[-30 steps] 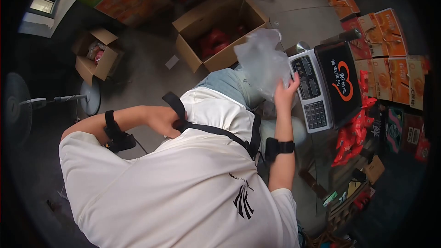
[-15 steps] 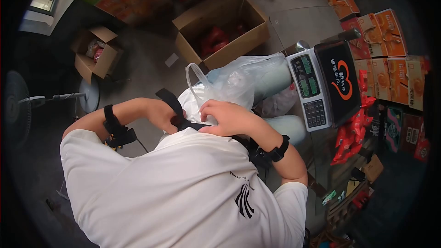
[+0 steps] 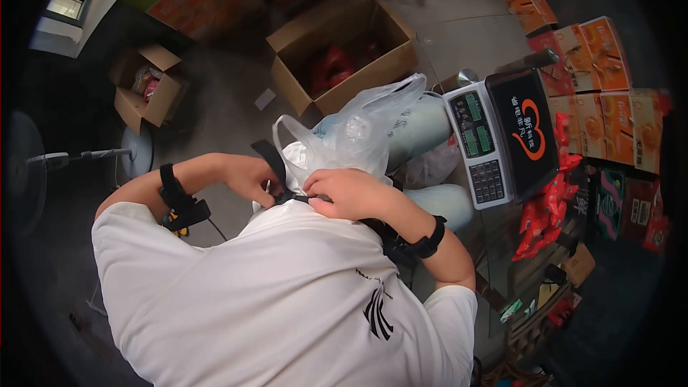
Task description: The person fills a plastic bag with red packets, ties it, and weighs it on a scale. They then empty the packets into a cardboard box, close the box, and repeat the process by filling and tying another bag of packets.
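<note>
A black strap runs across the waist of the white shirt, one end sticking up. My left hand has its fingers closed round the strap near that end. On the other side my right hand pinches the strap, fingers bent, close to my left hand. Just beyond them a clear plastic bag with a looped handle lies over the lap, against the light jeans.
An open carton with red items stands ahead; a smaller carton is at the left near a fan. A scale stands at the right, beside red packets and stacked orange boxes.
The right hand's fingers have curled in more over the strap. The plastic bag's upper part has shifted and stands up more. The view has moved slightly.
</note>
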`<state>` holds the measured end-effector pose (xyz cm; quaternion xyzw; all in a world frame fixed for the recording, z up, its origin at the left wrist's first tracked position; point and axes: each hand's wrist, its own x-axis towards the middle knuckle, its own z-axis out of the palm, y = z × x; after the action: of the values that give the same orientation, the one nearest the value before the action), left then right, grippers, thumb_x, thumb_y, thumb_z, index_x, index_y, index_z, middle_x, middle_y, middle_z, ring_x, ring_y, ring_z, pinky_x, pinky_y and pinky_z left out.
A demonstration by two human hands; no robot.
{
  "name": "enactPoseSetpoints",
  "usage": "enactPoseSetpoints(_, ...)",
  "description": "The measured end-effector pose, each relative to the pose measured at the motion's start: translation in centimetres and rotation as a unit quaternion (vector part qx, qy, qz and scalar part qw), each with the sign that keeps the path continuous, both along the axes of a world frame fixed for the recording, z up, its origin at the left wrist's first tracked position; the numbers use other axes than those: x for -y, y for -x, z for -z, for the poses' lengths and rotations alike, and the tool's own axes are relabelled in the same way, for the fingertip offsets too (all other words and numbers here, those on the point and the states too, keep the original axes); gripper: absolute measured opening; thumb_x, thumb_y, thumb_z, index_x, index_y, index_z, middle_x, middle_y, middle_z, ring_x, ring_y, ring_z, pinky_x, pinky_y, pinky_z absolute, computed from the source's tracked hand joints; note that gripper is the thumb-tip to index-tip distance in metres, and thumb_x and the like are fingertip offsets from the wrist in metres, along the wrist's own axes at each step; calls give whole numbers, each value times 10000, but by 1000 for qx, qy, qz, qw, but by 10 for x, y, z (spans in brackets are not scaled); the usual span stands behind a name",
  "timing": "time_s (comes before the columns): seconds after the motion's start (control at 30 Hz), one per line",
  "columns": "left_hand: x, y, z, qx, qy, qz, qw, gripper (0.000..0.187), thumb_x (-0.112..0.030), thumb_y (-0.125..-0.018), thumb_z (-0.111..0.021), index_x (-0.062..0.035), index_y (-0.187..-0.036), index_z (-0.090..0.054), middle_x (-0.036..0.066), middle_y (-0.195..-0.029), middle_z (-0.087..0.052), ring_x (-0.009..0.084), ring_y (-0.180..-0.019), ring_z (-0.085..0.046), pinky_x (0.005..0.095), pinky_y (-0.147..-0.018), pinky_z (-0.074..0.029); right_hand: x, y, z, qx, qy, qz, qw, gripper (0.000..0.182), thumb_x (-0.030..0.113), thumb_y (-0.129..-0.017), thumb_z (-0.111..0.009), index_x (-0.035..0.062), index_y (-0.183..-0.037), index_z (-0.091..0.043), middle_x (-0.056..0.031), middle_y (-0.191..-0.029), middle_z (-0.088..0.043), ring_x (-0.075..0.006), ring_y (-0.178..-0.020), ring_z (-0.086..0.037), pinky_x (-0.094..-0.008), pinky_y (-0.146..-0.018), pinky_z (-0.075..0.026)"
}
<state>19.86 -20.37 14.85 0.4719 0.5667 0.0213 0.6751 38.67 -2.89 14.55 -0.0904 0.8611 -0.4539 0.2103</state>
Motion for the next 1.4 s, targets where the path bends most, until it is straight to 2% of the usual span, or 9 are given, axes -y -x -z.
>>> enactPoseSetpoints(0.33,4,8,43,105,33,-4,994,354,-313,-803,-700,-24,-995,-634,28,-916,-637,115,-875,-551,288,-797,-459,2,10,-6,77,-45,-89,992,281,163,-827,-516,17,-1008,-673,-86,-1284,-550,-289,-1064,-586,-379,-907,-462)
enactPoseSetpoints(0.57,-27,4,40,97,53,167,980,486,-430,-842,-634,12,-1041,-664,119,-1006,-674,152,-955,-587,339,-832,-476,14,27,-21,40,-142,-66,987,245,209,-748,-613,25,-879,-708,-164,-865,-686,-346,-824,-667,-432,-723,-532)
enactPoseSetpoints(0.73,-38,8,68,133,72,246,957,562,-491,-860,-590,38,-1036,-654,140,-1004,-669,206,-942,-591,353,-831,-470,15,32,-2,26,-174,-34,984,239,238,-755,-639,53,-883,-716,-160,-866,-682,-331,-837,-667,-422,-712,-531)
enactPoseSetpoints(1.07,-92,12,29,76,128,352,924,501,-445,-864,-592,26,-1022,-653,133,-941,-668,202,-892,-592,344,-808,-471,-28,13,4,70,47,1,996,239,228,-833,-591,54,-968,-684,-142,-951,-678,-311,-932,-639,-409,-787,-510)
enactPoseSetpoints(1.13,-130,38,38,23,60,336,940,404,-367,-896,-571,5,-1033,-652,139,-956,-661,208,-896,-601,342,-804,-474,-53,-4,-14,-50,110,115,986,264,153,-828,-604,48,-1067,-636,-140,-1062,-640,-298,-997,-616,-395,-826,-502)
enactPoseSetpoints(1.2,-166,67,33,-12,-251,171,953,383,-256,-914,-584,-3,-1198,-550,95,-1099,-633,177,-1069,-575,323,-903,-467,-82,-24,-47,-109,132,196,965,285,73,-810,-600,40,-1093,-597,-123,-1093,-608,-282,-1011,-602,-366,-857,-487)
enactPoseSetpoints(1.27,-205,63,39,60,-191,-111,973,558,-336,-936,-549,-55,-1381,-362,165,-1161,-615,242,-1060,-585,358,-896,-461,-100,-48,-74,-187,133,279,932,263,23,-791,-570,33,-1052,-602,-115,-1068,-610,-264,-1001,-605,-343,-868,-478)
enactPoseSetpoints(1.33,-243,33,-5,5,-204,-92,975,706,-432,-941,-534,-95,-1459,-195,164,-1219,-589,248,-1160,-534,346,-959,-435,-115,-72,-97,-202,140,321,915,274,-16,-779,-550,30,-1044,-601,-113,-1077,-606,-254,-1017,-602,-330,-881,-475)
enactPoseSetpoints(1.4,-274,1,0,107,-134,-142,975,771,-508,-930,-523,-92,-1474,-168,147,-1317,-523,252,-1204,-503,335,-993,-414,-125,-93,-108,-315,138,366,865,329,-81,-747,-497,26,-1039,-603,-117,-1080,-606,-250,-1050,-597,-322,-918,-460)
